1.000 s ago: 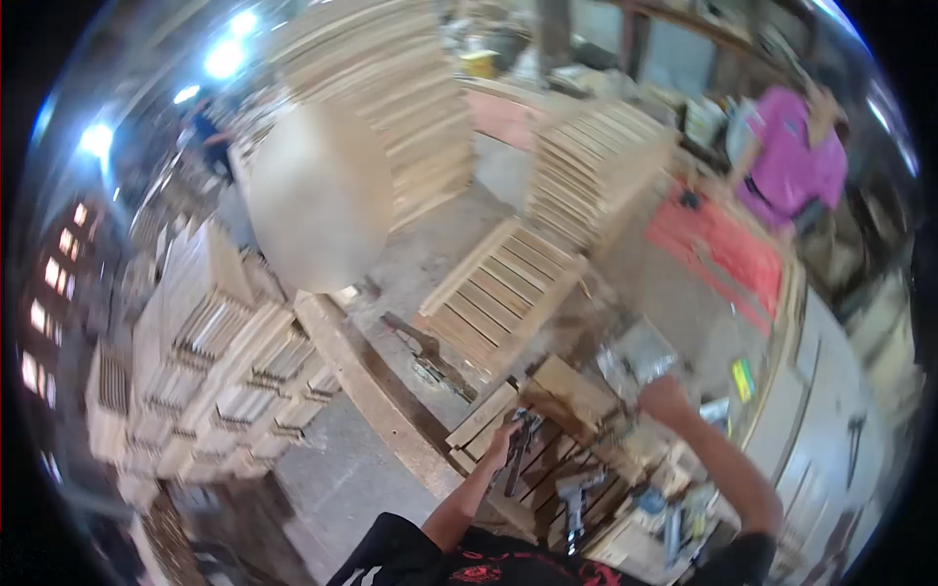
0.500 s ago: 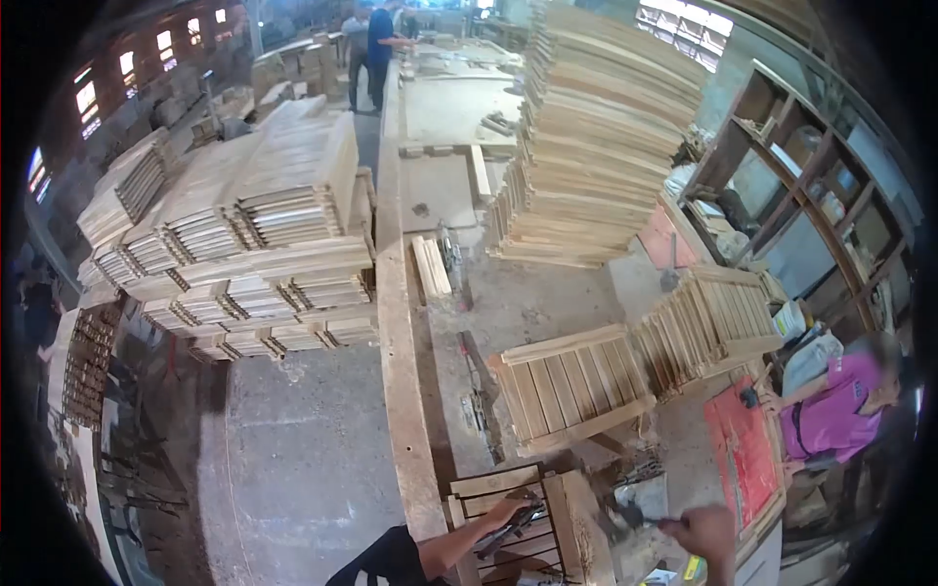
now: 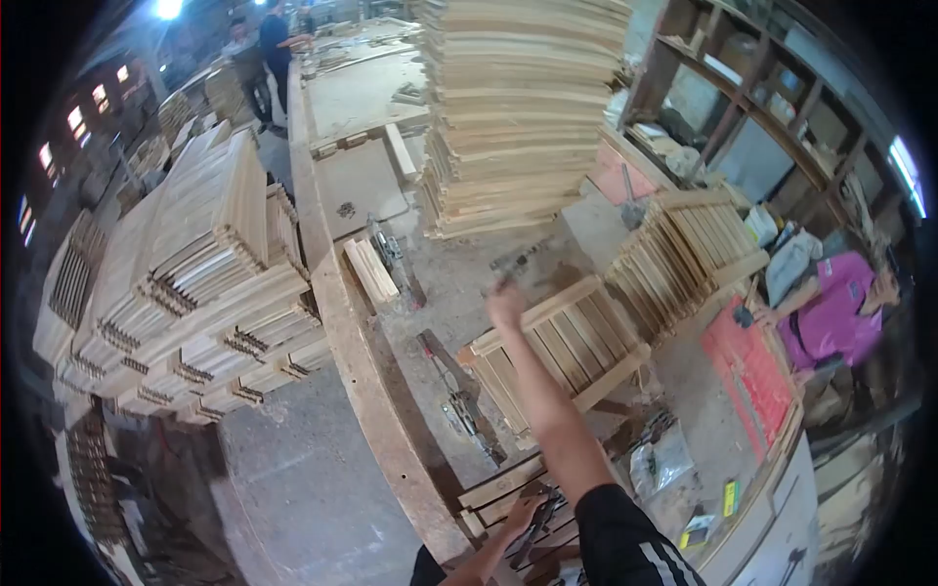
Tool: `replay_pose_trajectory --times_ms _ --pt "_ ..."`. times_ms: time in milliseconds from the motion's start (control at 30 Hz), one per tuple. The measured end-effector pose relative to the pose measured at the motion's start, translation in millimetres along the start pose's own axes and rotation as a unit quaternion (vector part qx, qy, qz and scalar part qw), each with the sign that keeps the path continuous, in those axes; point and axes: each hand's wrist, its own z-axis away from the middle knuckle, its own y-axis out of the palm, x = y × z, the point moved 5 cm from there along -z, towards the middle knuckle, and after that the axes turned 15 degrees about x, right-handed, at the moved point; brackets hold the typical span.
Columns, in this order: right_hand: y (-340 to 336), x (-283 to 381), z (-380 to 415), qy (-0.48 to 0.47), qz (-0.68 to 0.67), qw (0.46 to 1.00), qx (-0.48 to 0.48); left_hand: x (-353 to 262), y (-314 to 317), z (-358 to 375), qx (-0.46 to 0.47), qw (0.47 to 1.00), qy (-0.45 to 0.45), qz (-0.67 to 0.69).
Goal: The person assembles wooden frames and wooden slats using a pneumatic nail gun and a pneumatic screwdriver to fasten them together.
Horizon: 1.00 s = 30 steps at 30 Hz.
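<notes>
Right hand point(image 3: 505, 305) has reached forward — grip unclear — left hand point(image 3: 521, 514) clamped on one dark tool point(image 3: 539, 524).

Right grip point(image 3: 505, 307) far forward

Uneven light was given by a glaring ceiling lamp point(image 3: 169, 9) at upper left and a tube light point(image 3: 907, 176) at the right edge, with small windows point(image 3: 76, 122) bright against a dim wall. Shadow was cast along the wooden beam point(image 3: 360, 386), itself bowed by lens distortion. The right hand point(image 3: 504, 305) and the dark tool point(image 3: 515, 261) at its fingertips were blurred, and the corners were blacked out.
</notes>
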Motion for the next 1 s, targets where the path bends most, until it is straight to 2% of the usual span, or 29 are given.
replay_pose_trajectory --times_ms 67,100,133,200,267,300,333,400,467,500,533,567,633,700,800,900,1000 --pt "44 9 21 0.001 -0.022 0.991 0.133 12 4 -1 -0.015 1.000 0.017 0.004" --pt "59 11 43 0.017 -0.109 0.979 0.170 11 0 1 -0.009 1.000 0.009 0.007" --pt "62 14 70 0.024 -0.080 0.980 0.180 11 0 2 -0.002 1.000 0.003 0.013" --pt "19 35 158 -0.053 -0.236 0.958 0.151 15 1 5 0.016 1.000 -0.014 0.023" --pt "-11 3 250 -0.055 -0.291 0.934 0.199 12 0 21 0.039 0.997 -0.035 0.059" --pt "-46 -7 300 0.048 -0.232 0.945 0.227 10 -3 21 0.051 0.995 -0.048 0.077" --pt "-84 -19 345 0.143 -0.219 0.925 0.277 5 -4 22 0.059 0.991 -0.060 0.102" --pt "-130 -77 435 0.110 -0.190 0.971 0.097 -4 1 16 0.082 0.985 -0.080 0.129" --pt "-192 -122 513 0.307 -0.152 0.938 0.048 -15 9 10 0.095 0.979 -0.096 0.153" --pt "-237 -123 543 0.400 -0.207 0.892 -0.025 -20 13 10 0.100 0.976 -0.102 0.166" --pt "-261 -156 572 0.329 -0.099 0.930 -0.132 -25 18 10 0.100 0.974 -0.098 0.177" --pt "-285 -194 602 0.388 0.001 0.909 -0.153 -31 21 13 0.099 0.973 -0.088 0.190" --pt "-338 -227 620 0.360 0.027 0.909 -0.208 -43 30 19 0.048 0.983 -0.080 0.156" --pt "-370 -263 604 0.334 0.098 0.911 -0.220 -40 22 16 -0.024 0.990 -0.088 0.110" --pt "-371 -342 553 0.305 0.236 0.902 -0.195 -8 -2 3 0.032 0.985 -0.118 0.118" --pt "-358 -419 502 0.285 0.258 0.907 -0.174 -11 8 8 0.078 0.973 -0.148 0.159" --pt "-361 -453 470 0.305 0.275 0.892 -0.188 -50 30 14 0.000 0.998 -0.067 -0.016"
